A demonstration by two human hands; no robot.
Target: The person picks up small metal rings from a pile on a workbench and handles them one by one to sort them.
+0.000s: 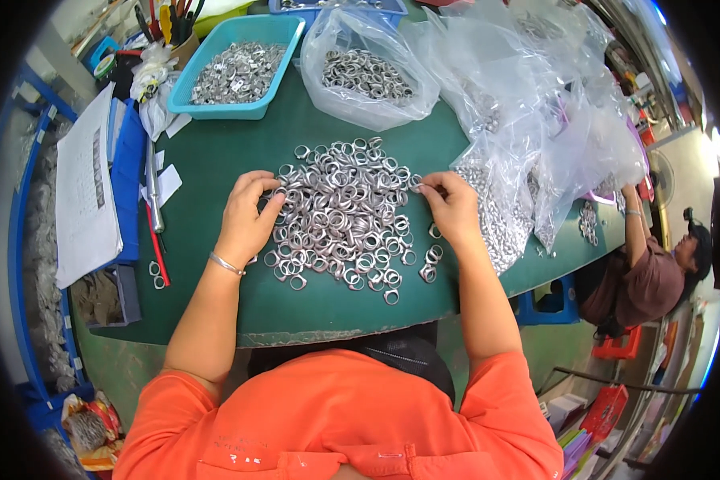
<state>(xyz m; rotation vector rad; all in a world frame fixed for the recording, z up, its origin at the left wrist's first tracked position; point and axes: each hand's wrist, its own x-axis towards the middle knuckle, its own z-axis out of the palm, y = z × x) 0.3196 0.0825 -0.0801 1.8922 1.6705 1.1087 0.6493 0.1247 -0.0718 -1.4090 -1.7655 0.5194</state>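
A broad pile of silver-grey metal rings is spread over the green tabletop in front of me. My left hand is at the pile's left edge, thumb and fingertips closed around a ring there. At the upper right edge, my right hand pinches a single ring between thumb and fingers. A few loose rings lie just below my right hand, apart from the pile.
Behind the pile stand a turquoise basket of small metal parts and a clear bag of rings. More filled plastic bags crowd the right side. Papers and a metal rod are at left. A co-worker sits at far right.
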